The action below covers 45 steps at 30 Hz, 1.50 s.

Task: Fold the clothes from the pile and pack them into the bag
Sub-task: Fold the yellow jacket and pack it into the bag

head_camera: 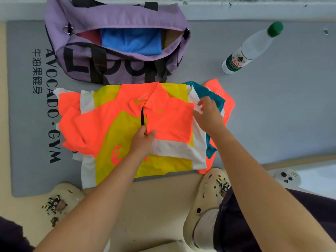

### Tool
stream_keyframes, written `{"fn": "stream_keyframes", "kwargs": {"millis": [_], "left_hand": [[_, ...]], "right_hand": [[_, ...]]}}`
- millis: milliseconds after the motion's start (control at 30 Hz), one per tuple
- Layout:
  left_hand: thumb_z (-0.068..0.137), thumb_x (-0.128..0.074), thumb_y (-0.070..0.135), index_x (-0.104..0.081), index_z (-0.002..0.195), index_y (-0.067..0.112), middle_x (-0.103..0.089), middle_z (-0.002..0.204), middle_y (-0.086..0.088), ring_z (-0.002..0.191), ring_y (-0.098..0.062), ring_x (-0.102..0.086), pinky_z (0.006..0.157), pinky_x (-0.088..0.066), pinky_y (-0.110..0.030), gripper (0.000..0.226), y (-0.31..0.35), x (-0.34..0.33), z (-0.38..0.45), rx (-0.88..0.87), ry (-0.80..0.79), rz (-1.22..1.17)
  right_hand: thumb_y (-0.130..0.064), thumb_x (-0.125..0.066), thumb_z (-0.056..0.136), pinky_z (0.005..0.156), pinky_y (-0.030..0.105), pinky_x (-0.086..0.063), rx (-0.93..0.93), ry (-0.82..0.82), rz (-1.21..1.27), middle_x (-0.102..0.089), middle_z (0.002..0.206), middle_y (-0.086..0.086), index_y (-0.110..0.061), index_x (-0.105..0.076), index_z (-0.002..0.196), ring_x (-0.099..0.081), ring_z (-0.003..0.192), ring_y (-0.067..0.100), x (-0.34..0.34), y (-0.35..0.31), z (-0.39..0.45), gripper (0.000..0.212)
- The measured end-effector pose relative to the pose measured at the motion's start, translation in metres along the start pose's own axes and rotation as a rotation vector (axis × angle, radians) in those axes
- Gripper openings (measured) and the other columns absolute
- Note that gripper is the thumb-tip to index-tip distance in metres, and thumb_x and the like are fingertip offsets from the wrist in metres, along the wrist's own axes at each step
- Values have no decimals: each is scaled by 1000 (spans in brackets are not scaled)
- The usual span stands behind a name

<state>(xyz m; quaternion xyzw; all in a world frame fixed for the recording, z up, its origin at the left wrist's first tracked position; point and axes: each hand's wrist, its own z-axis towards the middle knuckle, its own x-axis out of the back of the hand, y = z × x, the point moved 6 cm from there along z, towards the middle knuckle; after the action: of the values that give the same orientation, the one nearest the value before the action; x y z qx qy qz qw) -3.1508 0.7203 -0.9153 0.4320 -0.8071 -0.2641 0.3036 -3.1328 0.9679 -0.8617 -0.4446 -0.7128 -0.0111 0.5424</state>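
Note:
An orange, yellow and white polo shirt lies spread on the grey mat, its right side folded over toward the middle. My left hand presses on the shirt's centre at the lower end of the black placket. My right hand hovers with relaxed fingers over the folded right edge, touching the white fabric. Under the shirt, at the right, lie a teal garment and an orange garment. The purple duffel bag stands open behind the shirt, with a folded blue garment inside.
A plastic water bottle with a green cap lies on the grey gym mat to the right of the bag. My feet in cream clogs sit at the mat's near edge. A white device lies at the right.

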Motion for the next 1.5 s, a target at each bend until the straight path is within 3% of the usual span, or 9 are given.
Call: {"fn": "stream_keyframes", "kwargs": {"millis": [133, 367, 467, 667, 1033, 1167, 1267, 1367, 1500], "left_hand": [[90, -67, 20, -61, 104, 16, -62, 86, 8, 77, -9, -57, 62, -42, -24, 15, -10, -4, 1, 34, -60, 15], [84, -73, 15, -63, 95, 17, -70, 101, -9, 92, -27, -66, 82, -56, -46, 15, -27, 12, -1, 108, -116, 111], [80, -78, 15, -67, 89, 17, -72, 98, -10, 93, -30, -69, 83, -56, -53, 15, -25, 18, -1, 113, -114, 39], [86, -70, 5, -64, 96, 16, -71, 103, -13, 92, -27, -68, 87, -55, -47, 16, -9, 17, 4, 78, -35, -124], [89, -67, 4, -61, 110, 25, -71, 89, -5, 79, -21, -70, 57, -57, -27, 30, -6, 19, 13, -33, -84, -118], [87, -73, 14, -51, 119, 34, -68, 84, 1, 68, -12, -68, 56, -55, -27, 44, -5, 28, 18, 31, -105, -201], [88, -70, 10, -62, 107, 24, -66, 82, 1, 70, -13, -64, 61, -52, -29, 25, 3, 28, 20, 47, -130, -220], [89, -68, 9, -69, 102, 7, -65, 77, 0, 64, -9, -59, 58, -47, -23, 13, 18, 45, 27, -29, -20, -172], [88, -68, 23, -71, 91, 16, -63, 82, 0, 75, -15, -57, 70, -44, -30, 9, 12, 131, 24, -146, 451, 65]], "right_hand": [[-52, -73, 79, 61, 30, -42, -287, -326, 89, -63, 89, 3, -16, -56, 92, -59, 79, 20, -30, 54, -54, 42], [-42, -77, 78, 53, 26, -29, -222, -457, -98, -42, 67, -4, -15, -48, 72, -41, 64, 14, -64, 81, -89, 39], [-48, -80, 72, 56, 24, -33, -248, -364, 77, -48, 69, -7, -18, -52, 74, -43, 62, 9, -59, 74, -85, 41], [-41, -78, 78, 60, 27, -39, -207, -41, 230, -56, 78, -4, -14, -55, 89, -51, 70, 12, -49, 35, -65, 37], [-27, -66, 88, 64, 35, -38, -200, 33, 101, -55, 87, 4, -12, -47, 92, -53, 83, 27, -49, 21, -56, 25], [-27, -68, 85, 60, 34, -35, 30, 156, -32, -51, 102, 7, -11, -45, 103, -55, 87, 30, -48, -21, -59, 33], [-25, -68, 86, 58, 37, -41, 175, 102, 7, -51, 105, 8, -9, -50, 107, -55, 86, 30, -66, -65, -57, 31], [-23, -66, 86, 59, 41, -46, 245, 58, 45, -51, 105, 9, -10, -53, 109, -55, 84, 29, -80, -94, -55, 30], [-24, -65, 88, 66, 46, -49, 327, 2, -8, -54, 105, 10, -11, -56, 112, -56, 90, 31, -95, -116, -50, 29]]}}
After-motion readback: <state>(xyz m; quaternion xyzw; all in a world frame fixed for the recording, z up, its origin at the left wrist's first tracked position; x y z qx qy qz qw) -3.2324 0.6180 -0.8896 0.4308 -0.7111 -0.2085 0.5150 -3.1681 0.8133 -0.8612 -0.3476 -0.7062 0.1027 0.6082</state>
